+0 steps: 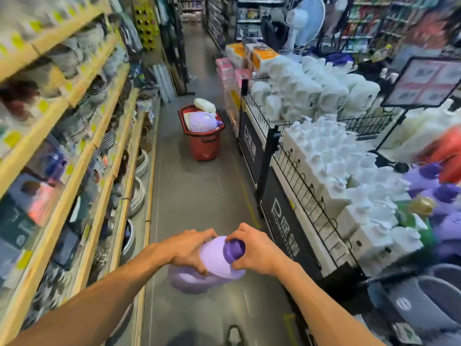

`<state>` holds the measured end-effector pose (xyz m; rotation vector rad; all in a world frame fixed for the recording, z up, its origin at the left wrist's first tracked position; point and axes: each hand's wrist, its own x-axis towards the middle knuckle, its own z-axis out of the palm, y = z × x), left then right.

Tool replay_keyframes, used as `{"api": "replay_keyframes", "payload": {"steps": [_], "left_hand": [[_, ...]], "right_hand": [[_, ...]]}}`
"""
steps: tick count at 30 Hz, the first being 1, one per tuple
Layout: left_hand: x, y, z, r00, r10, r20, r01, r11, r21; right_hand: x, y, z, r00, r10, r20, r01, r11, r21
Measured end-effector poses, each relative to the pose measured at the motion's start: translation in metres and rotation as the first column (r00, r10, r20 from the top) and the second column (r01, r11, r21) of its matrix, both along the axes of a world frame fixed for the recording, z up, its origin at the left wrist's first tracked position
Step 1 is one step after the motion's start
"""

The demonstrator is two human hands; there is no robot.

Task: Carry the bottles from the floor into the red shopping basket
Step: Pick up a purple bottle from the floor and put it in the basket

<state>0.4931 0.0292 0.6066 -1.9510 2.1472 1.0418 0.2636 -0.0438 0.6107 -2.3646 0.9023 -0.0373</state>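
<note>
I hold a large lilac bottle (199, 273) with a darker purple cap in front of me, above the aisle floor. My left hand (189, 248) grips its shoulder. My right hand (254, 250) wraps around the cap end. Further down the aisle the red shopping basket (203, 143) stands on the floor. Inside it lie a purple bottle (203, 121) and a white one (204, 104) that sticks out over the far rim.
Wooden shelves (74, 151) of bowls and plates line the left side. On the right stands a black wire-fenced promotion stand (282, 216) stacked with white bottles. Grey floor (199, 196) runs between them to the basket. Pink and orange boxes (232, 68) are stacked beyond it.
</note>
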Motion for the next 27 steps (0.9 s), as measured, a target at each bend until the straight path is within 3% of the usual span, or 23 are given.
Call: {"api": "replay_keyframes", "payload": {"steps": [11,20,27], "left_hand": [[0.188,-0.131,-0.015,0.979,0.193,-0.065,-0.194,0.981,0.000],[0.332,-0.273,0.004,0.992,0.122,-0.039,-0.125,0.990,-0.068],[0.397,-0.408,0.009,0.994,0.104,-0.018,-0.105,0.988,-0.109]], "right_hand": [[0.209,-0.171,0.012,0.974,0.206,-0.088,-0.209,0.978,-0.015],[0.338,-0.288,0.027,0.996,0.080,-0.031,-0.081,0.996,-0.047],[0.398,-0.415,0.032,0.999,0.032,0.017,-0.031,0.998,-0.057]]}}
